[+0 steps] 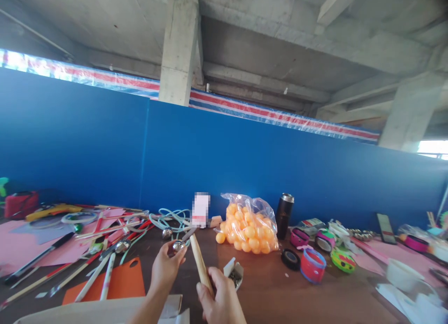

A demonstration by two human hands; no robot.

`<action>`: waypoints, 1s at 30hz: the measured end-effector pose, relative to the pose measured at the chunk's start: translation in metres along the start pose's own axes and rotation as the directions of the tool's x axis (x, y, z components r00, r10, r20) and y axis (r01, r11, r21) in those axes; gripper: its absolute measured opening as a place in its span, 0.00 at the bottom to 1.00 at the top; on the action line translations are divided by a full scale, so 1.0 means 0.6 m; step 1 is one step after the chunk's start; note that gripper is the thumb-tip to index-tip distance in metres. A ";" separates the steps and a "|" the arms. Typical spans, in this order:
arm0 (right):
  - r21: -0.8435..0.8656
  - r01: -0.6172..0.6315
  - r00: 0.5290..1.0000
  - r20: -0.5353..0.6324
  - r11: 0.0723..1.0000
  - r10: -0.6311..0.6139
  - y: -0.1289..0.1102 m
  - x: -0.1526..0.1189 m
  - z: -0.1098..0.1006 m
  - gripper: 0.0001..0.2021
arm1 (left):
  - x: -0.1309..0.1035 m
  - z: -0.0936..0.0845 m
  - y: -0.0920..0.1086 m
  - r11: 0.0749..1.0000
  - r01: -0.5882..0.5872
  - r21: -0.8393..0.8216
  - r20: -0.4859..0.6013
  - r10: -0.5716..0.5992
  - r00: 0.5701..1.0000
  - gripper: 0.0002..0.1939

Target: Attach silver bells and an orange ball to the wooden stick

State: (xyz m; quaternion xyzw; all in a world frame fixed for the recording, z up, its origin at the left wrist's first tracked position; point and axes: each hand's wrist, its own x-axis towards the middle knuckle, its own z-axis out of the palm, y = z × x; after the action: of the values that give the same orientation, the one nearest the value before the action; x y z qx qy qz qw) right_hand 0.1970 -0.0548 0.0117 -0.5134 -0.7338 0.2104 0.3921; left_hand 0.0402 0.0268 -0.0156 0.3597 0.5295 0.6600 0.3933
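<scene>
Low in the middle of the head view, my left hand (pixel 165 267) pinches a shiny metal ball (pixel 178 246) between its fingertips. My right hand (pixel 221 297) is wrapped round a pale wooden stick (pixel 200 261), which slants up and left with its top end close to the ball. A grey blade-like piece (pixel 189 234) lies behind the two hands; what it belongs to is unclear. Another metal ball (pixel 167 233) rests on the table further back. Just right of my right hand stands a small open box (pixel 234 273) with small metal pieces inside.
A clear bag of orange balls (pixel 250 230) sits beyond my hands, beside a black bottle (pixel 284 216). Tape rolls (pixel 312 265) and a white cup (pixel 404 273) are at right. Sticks, pink paper (pixel 21 244) and an orange sheet (pixel 129 279) cover the left. A blue partition (pixel 224 161) stands behind.
</scene>
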 end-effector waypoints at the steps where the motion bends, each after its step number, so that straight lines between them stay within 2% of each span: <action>1: -0.002 0.007 1.000 -0.001 1.000 -0.007 0.000 0.000 0.001 0.05 | 0.000 0.000 0.000 1.000 -0.001 0.006 0.002 0.001 1.000 0.20; 7: -0.075 -0.003 0.999 0.037 0.997 0.006 0.005 0.000 0.008 0.04 | 0.003 0.000 -0.003 0.999 0.043 -0.005 -0.009 -0.043 0.999 0.18; 11: -0.033 0.015 0.999 0.042 0.999 -0.013 -0.003 -0.002 0.001 0.05 | 0.001 0.000 -0.001 1.000 0.003 0.018 0.009 -0.003 1.000 0.19; 15: 0.008 -0.008 0.998 0.057 1.000 0.007 -0.012 -0.003 -0.009 0.06 | -0.003 0.001 0.003 0.999 0.012 0.040 0.001 -0.012 1.000 0.19; 30: -0.032 0.001 0.999 0.052 0.999 0.001 -0.005 -0.003 -0.004 0.06 | 0.000 0.001 -0.001 0.999 0.031 0.007 -0.024 -0.031 0.999 0.19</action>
State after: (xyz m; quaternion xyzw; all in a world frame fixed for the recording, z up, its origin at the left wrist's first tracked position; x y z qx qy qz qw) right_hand 0.1972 -0.0578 0.0148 -0.5139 -0.7470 0.2119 0.3648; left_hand 0.0408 0.0273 -0.0163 0.3452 0.5422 0.6559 0.3959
